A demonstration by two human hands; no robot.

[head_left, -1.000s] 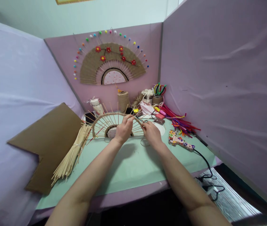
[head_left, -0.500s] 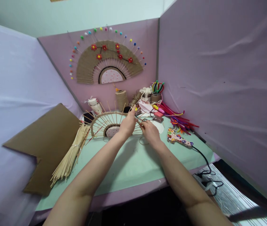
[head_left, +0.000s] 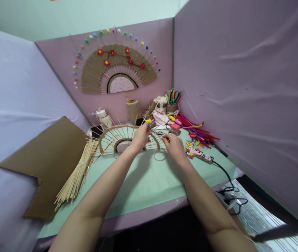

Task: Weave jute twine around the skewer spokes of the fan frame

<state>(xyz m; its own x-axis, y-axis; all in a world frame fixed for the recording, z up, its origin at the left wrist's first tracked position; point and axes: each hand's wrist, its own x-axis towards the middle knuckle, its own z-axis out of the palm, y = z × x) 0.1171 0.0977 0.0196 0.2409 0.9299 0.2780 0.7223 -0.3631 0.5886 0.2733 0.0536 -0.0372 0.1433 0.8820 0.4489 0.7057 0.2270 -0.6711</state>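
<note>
**Half-round fan frame of thin tan sticks (head_left: pixel 122 140) at mid-picture, on a mint-green cloth-covered tabletop (head_left: pixel 135 196)**

I see its sticks spread from a pale pink half-disc (head_left: pixel 123 147) to a curved brown outer band (head_left: pixel 101 141), many tips poking beyond. My left hand (head_left: pixel 140 137) is closed over the frame's right side, its fingers curled in at the band; their exact hold is partly hidden. My right hand (head_left: pixel 174 146), just right of the frame, has thumb and fingers pinched on what looks like a thin tan strand (head_left: pixel 163 137), too fine for me to tell twine from stick.

Below that hand I have a loop of thin cord (head_left: pixel 160 160). Left of the frame lies a tied bundle of pale wooden sticks (head_left: pixel 76 175), beside a large angular sheet of brown cardboard (head_left: pixel 46 157). Behind stand a white patterned bottle (head_left: pixel 105 119) and a cone of tan twine (head_left: pixel 133 111). Right of centre I see red and purple fuzzy stems (head_left: pixel 201 134) and a flower-patterned glue gun (head_left: pixel 198 154). At upper centre, a brown fan with red flowers (head_left: pixel 119 57) hangs on the pink panel (head_left: pixel 162 52).
</note>
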